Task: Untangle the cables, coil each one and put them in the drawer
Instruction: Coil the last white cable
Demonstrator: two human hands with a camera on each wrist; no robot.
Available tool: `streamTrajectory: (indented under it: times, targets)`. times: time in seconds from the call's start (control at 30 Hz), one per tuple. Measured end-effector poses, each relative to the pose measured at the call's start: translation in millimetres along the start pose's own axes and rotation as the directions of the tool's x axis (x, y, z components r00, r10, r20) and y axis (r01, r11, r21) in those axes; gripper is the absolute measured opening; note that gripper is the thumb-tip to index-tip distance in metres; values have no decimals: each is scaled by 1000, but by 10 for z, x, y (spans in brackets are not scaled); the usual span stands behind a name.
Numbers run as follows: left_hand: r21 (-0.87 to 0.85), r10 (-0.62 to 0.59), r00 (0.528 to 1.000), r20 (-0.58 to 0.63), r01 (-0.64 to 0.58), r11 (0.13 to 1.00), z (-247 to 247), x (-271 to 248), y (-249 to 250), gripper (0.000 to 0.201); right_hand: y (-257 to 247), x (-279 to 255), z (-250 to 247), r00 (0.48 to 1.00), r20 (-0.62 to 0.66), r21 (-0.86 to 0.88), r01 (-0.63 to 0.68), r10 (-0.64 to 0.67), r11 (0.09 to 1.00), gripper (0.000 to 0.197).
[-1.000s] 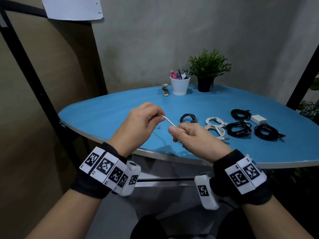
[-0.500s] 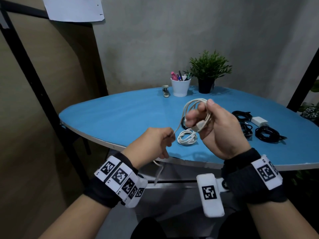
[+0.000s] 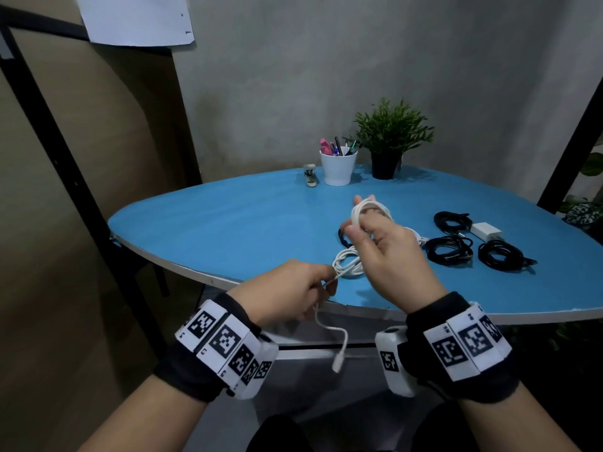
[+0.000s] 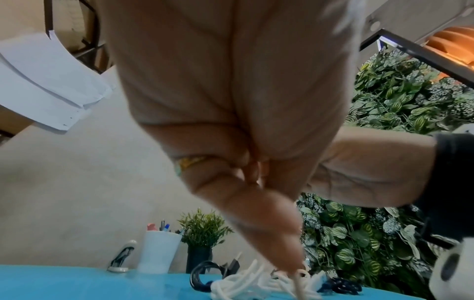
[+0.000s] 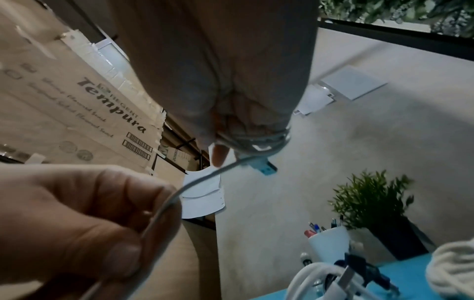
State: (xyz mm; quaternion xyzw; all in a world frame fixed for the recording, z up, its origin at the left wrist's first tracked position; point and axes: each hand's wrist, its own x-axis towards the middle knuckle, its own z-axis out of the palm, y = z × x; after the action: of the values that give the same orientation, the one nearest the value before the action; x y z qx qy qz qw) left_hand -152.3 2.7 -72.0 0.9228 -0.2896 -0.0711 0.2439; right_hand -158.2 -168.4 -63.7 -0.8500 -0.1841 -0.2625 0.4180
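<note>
Blue table (image 3: pixel 228 220), right hand (image 3: pixel 388 252) wrapped in white cable (image 3: pixel 368 207) loops, left hand (image 3: pixel 290 291) pinching its tail (plug dangling)

Left wrist: black fabric wristband (image 3: pixel 192 363) carrying a row of white blocks (image 3: pixel 225 344) printed with black square fiducial markers. White camera pod at the inner end. Right wrist: matching black wristband (image 3: pixel 489 376), white marker blocks (image 3: pixel 470 344), and a white camera housing (image 3: pixel 393 362) with its own marker. Forearms bare. Gold ring (image 4: pixel 191 162) on a finger of the left hand, seen in the left wrist view.
</note>
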Motion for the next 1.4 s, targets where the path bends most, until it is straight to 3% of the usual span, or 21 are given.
streamTrajectory:
  times: [0.07,0.13,0.3,0.37,0.47,0.57,0.7,0.73,0.83,0.93,1.1,1.23,1.33,1.4]
  targets:
    - [77,21,997,-74,-16,997,-65,-3,-30,16,-1,7,13,995,97,-202,-2,22,979,25]
    - [146,49,982,-184,-22,989,-125,4,-71,11,-16,23,-4,978,183,-294,-46,104,955,24]
    - [182,184,868,-461,-111,977,-194,21,-159,9,-141,0,-56,923,343,-178,-119,175,977,31]
    - [75,166,844,-510,-149,986,-183,14,-138,9,-164,-14,-58,911,376,-109,-134,166,985,34]
    - [-209,78,868,-490,-204,957,-201,-19,-51,15,-170,-38,-57,902,397,167,-252,169,953,23]
    - [-354,115,917,-382,-260,899,-228,-60,41,20,-178,-45,-72,900,401,517,-376,170,769,23]
    - [-437,130,945,-300,-257,862,-174,-60,70,21,-184,-1,-97,912,372,721,-401,173,565,29]
    - [-454,114,946,-303,-248,855,-169,-57,66,23,-174,10,-109,915,355,714,-399,193,575,30]
    - [-493,105,937,-332,-267,828,-191,-62,64,36,-119,18,-142,930,305,588,-352,203,728,32]
    - [-440,111,923,-369,-279,854,-230,-60,56,34,-106,4,-201,929,309,490,-341,206,802,28]
    - [-434,61,918,-393,-244,867,-248,-41,31,29,-101,-12,-233,929,266,572,-367,257,734,20]
    - [-471,60,927,-370,-243,848,-274,-52,16,25,-99,9,-223,929,202,561,-370,311,740,12]
    - [-534,36,921,-388,-256,806,-305,-57,-11,11,-73,35,-224,920,161,575,-381,356,724,13]
    - [-513,15,919,-393,-233,826,-300,-48,-37,16,-70,42,-221,918,165,585,-385,360,714,13]
